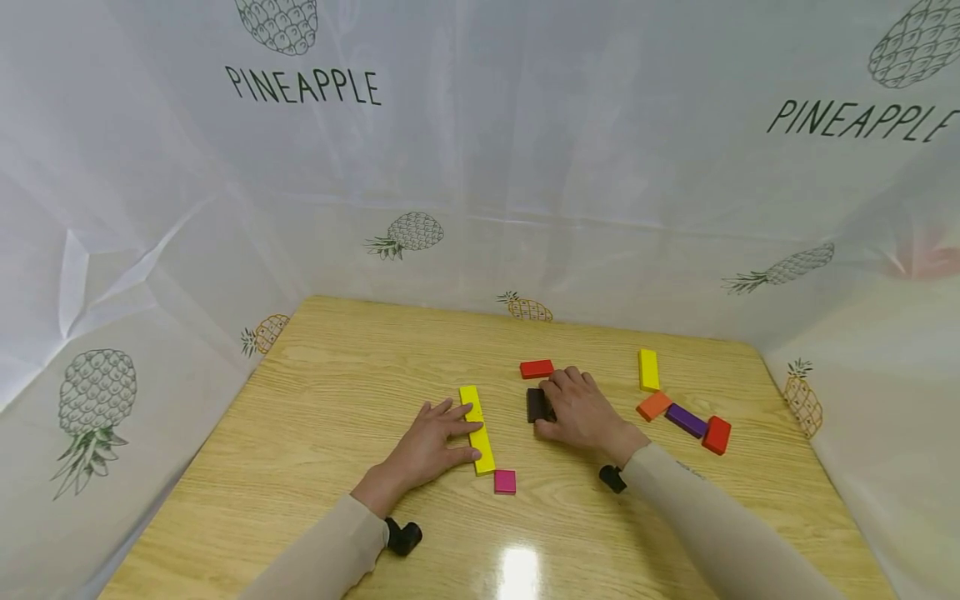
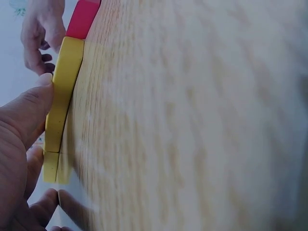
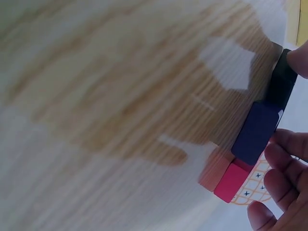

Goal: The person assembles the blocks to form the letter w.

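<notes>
A yellow bar of two blocks set end to end (image 1: 480,442) lies on the table, the seam showing in the left wrist view. My left hand (image 1: 431,446) rests spread fingers on it, the thumb (image 2: 38,98) at its side. A magenta block (image 1: 505,482) sits at the bar's near end. My right hand (image 1: 581,408) holds a black block (image 3: 281,84) between thumb and fingers, with a dark navy-looking block (image 3: 257,132) beside it. The palm partly hides these dark blocks in the head view. Just beyond them lies a red block (image 1: 537,369).
On the right of the wooden table (image 1: 337,358) lie a yellow block (image 1: 648,370), an orange block (image 1: 654,406), a purple block (image 1: 686,421) and another red block (image 1: 717,435). A white pineapple-print sheet (image 1: 525,167) hangs around the back and sides.
</notes>
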A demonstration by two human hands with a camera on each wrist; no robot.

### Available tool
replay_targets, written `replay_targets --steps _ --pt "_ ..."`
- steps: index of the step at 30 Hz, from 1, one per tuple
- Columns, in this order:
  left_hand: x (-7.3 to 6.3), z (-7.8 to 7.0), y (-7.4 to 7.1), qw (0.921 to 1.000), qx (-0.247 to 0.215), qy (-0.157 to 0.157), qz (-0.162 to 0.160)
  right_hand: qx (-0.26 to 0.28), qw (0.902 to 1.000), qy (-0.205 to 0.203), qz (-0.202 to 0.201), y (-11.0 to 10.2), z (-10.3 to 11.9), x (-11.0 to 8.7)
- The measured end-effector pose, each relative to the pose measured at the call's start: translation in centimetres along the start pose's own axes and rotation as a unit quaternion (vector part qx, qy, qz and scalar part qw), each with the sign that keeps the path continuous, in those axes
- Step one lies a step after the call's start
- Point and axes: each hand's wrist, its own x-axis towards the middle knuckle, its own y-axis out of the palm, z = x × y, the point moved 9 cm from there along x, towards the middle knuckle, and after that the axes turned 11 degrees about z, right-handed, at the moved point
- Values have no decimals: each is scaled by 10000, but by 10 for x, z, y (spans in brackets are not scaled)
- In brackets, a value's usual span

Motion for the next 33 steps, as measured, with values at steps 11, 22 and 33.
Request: replay_targets --steps 11,22,33 --pt "1 1 2 10000 -3 3 -10 -71 9998 -59 -166 -2 2 -1" --pt "1 1 1 10000 53 -12 -16 -130 9994 -132 -303 -10 15 -10" --pt "1 2 2 10000 86 -21 -22 -142 9991 -285 -279 -11 37 -26"
